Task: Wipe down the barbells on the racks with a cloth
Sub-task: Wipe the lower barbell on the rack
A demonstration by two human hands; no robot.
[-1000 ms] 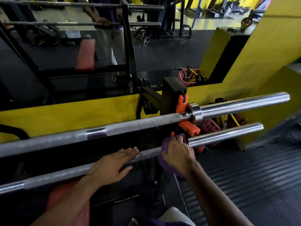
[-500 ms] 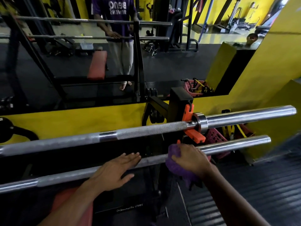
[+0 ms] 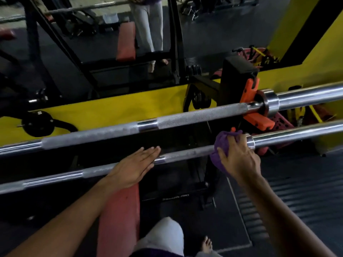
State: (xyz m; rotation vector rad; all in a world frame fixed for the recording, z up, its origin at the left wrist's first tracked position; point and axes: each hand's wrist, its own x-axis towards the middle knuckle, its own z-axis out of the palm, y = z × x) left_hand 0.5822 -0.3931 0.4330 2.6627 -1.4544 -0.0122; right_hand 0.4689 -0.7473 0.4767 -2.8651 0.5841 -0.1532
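Two steel barbells lie across the rack, one above the other. The upper barbell point(image 3: 185, 117) rests in an orange hook point(image 3: 249, 93). Across the lower barbell point(image 3: 185, 154) my left hand point(image 3: 133, 167) rests flat with straight fingers, near a smooth ring. My right hand point(image 3: 239, 156) grips a purple cloth point(image 3: 222, 143) wrapped round the lower barbell, right beside its collar point(image 3: 250, 142). The cloth hides the bar under my fingers.
A red bench pad point(image 3: 118, 219) runs below the bars toward me, with my knee and bare foot point(image 3: 207, 244) beside it. The black rack upright point(image 3: 237, 75) stands behind the hook. A mirror above the yellow wall strip point(image 3: 111, 114) reflects the rack, bench and a person's legs.
The view has tilted down and drawn closer. My right hand with the cloth has stayed by the lower bar's collar, shifting slightly along it. My left hand stays flat on the bar.
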